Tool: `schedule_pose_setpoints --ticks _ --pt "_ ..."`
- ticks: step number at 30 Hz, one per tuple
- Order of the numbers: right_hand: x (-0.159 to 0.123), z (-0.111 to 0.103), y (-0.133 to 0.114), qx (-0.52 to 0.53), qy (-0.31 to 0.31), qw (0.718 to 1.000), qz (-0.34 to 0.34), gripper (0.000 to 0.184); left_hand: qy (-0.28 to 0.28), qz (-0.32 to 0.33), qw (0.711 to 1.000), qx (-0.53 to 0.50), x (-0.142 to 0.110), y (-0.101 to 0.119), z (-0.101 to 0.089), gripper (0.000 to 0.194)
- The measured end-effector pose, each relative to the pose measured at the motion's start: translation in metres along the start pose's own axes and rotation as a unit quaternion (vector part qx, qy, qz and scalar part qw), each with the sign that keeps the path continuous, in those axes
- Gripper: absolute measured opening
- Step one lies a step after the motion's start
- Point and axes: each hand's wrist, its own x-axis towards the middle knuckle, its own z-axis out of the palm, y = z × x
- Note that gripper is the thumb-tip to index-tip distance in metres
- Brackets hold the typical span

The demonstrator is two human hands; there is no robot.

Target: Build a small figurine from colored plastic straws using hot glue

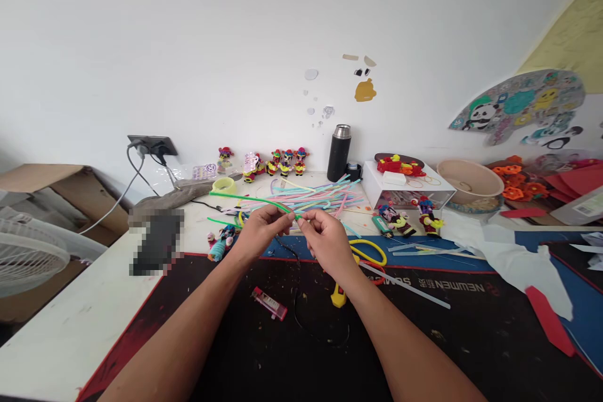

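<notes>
A green pipe cleaner (249, 198) is pinched between the fingertips of my left hand (262, 226) and my right hand (328, 244), which meet above the mat. Its long end stretches out to the left, and a second green length shows lower behind my left wrist. Fingers hide the spot where the strands come together. Beneath my hands on the dark mat lie a pink lighter (269, 303) and a yellow utility knife (338, 295), partly covered by my right wrist. A loop of yellow pipe cleaner (377, 245) is just right of that hand.
Many pastel pipe cleaners (325, 196) are heaped behind my hands. Several small figures (285, 163) stand along the wall near a black thermos (339, 154). A white box (409, 187) and a beige bowl (471, 181) are at the right; tape (223, 186) sits at the left.
</notes>
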Motion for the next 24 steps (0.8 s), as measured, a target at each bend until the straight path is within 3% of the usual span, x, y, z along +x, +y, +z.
schedule_pose_setpoints --ticks 7,13,24 --pt "-0.0006 -0.0001 -0.0027 0.038 0.0 0.999 0.011 0.025 -0.005 -0.01 0.999 -0.031 0.0012 -0.0052 0.0001 0.03" --pt "0.0012 -0.002 -0.004 0.086 0.012 0.996 0.03 0.027 -0.035 -0.008 0.999 0.006 -0.0024 -0.003 -0.0012 0.03" --pt "0.0006 -0.0021 -0.0025 0.078 0.012 0.997 0.018 0.02 -0.007 -0.022 1.0 -0.006 0.0008 -0.0007 0.0014 0.041"
